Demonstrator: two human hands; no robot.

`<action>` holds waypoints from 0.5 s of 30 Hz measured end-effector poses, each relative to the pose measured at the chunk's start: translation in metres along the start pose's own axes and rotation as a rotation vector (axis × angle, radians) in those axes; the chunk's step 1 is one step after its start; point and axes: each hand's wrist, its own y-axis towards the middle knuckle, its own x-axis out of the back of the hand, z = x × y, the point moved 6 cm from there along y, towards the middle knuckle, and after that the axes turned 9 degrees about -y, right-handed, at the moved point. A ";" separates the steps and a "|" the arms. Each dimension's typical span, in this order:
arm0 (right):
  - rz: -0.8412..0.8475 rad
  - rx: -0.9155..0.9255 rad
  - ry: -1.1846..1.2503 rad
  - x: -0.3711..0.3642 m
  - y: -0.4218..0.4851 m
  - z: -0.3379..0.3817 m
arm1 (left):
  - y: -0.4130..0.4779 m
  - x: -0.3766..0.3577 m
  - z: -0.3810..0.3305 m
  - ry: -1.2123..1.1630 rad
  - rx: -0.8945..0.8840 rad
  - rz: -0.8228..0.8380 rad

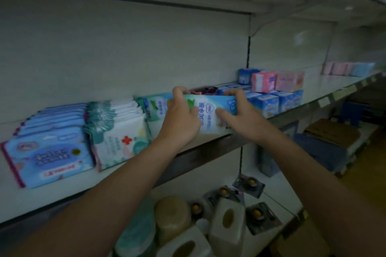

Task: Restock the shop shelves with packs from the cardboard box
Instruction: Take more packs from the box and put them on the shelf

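Holding the wipes pack (211,115) between both hands, we have it at the front of the middle shelf (129,175), its printed face towards us and its top leaning slightly back. The head view is the only one we have, and it is dim and a little blurred. Our left hand (181,115) has its fingers curled over the pack's upper left edge with the thumb on the front. Our right hand (236,110) pinches the upper right corner the same way, thumb flat on the print.

The pack sits in the gap between the white-and-teal packs (119,131) on the left and the small blue boxes (269,102) on the right. A matching pack (153,106) stands just behind and to the left. We judge this to be the placing step, with the bottom edge at or near the shelf board, though our wrists hide the contact.

To do it well, we should set the lower edge down first, then slide the pack straight back until it meets its twin. The label should stay forward and square to the shelf lip. The pack looks soft, so a light squeeze is wiser than a hard one, which would likely buckle it. We should let go only once it stands by itself. Our elbows should stay clear of the neighbouring rows.
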 end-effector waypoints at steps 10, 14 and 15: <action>0.250 0.058 -0.091 -0.069 0.070 -0.003 | 0.026 0.004 0.047 0.319 0.228 -0.032; 0.218 0.062 -0.053 -0.092 0.091 0.002 | 0.039 0.001 0.057 0.427 0.281 -0.026; 0.215 0.069 -0.040 -0.097 0.096 0.003 | 0.041 -0.002 0.057 0.543 0.231 -0.009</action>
